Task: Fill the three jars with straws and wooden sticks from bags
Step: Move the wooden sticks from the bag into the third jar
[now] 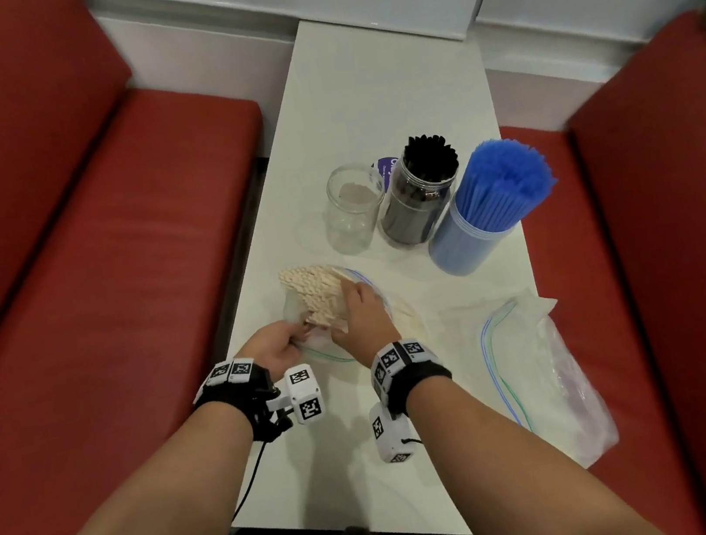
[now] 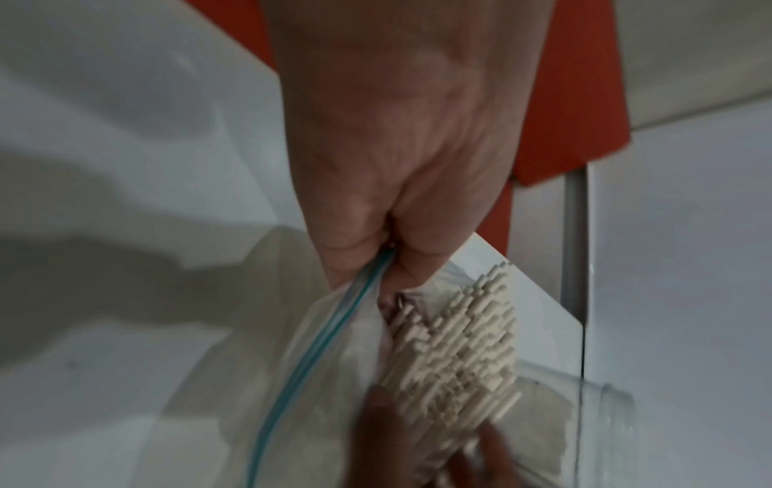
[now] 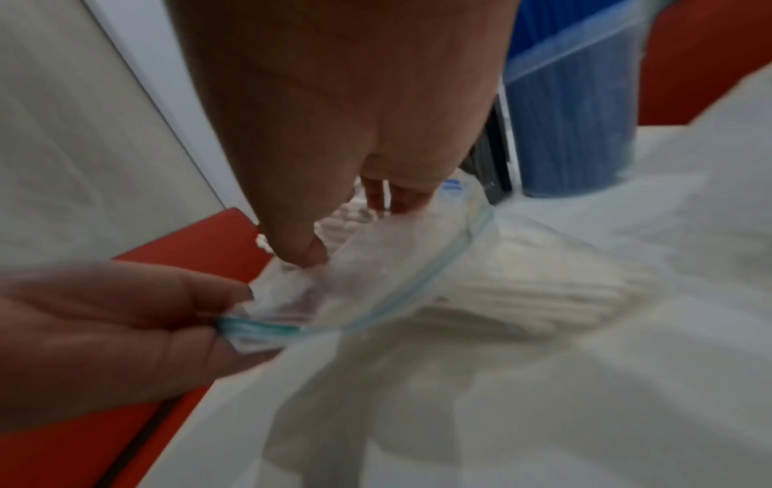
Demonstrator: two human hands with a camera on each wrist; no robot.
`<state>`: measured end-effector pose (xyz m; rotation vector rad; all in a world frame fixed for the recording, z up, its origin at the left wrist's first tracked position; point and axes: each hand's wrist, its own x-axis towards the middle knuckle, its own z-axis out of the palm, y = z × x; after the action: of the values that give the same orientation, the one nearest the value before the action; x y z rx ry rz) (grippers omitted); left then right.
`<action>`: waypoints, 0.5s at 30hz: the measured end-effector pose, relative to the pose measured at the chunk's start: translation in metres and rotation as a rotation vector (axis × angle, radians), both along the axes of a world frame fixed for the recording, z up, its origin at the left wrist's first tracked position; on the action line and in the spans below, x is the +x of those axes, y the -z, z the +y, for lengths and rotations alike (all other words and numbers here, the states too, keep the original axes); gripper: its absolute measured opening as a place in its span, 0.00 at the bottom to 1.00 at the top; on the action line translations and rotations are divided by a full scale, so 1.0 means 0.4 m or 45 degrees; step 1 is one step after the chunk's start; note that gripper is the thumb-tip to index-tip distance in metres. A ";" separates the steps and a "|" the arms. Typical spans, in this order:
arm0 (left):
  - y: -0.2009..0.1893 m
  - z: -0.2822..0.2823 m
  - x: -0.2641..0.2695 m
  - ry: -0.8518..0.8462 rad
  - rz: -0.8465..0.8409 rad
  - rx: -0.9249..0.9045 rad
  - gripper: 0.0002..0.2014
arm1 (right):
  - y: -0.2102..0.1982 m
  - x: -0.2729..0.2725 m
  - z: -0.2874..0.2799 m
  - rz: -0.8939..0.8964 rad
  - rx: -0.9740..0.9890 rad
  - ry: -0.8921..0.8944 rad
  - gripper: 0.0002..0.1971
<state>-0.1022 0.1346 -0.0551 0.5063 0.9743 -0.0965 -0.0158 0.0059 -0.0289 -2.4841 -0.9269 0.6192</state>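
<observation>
The left hand pinches the zip edge of the clear bag, apparently to keep its mouth open and pinned to the table, while the right hand curls round the bundle of wooden sticks half out of the bag. The bundle's free ends point towards the empty jar just beyond, probably its destination. Beside it stand the jar of black straws and the jar of blue straws, both full, and an emptied bag lies to the right.
</observation>
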 end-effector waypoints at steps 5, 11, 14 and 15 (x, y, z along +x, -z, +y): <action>0.025 -0.018 -0.013 -0.319 0.022 -0.093 0.22 | 0.031 0.000 -0.019 0.139 0.061 0.230 0.36; 0.014 0.002 -0.007 -0.144 -0.018 0.073 0.12 | 0.061 -0.002 -0.026 0.305 0.109 0.287 0.36; 0.002 0.037 0.015 -0.083 0.053 0.294 0.18 | 0.076 0.007 -0.027 0.324 0.079 0.292 0.33; -0.001 0.043 0.024 -0.114 0.055 0.264 0.14 | 0.079 0.009 -0.024 0.293 0.030 0.262 0.34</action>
<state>-0.0927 0.1520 -0.0549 0.6520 1.0534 0.0756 -0.0121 -0.0038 -0.0603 -2.3845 -0.5812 0.7971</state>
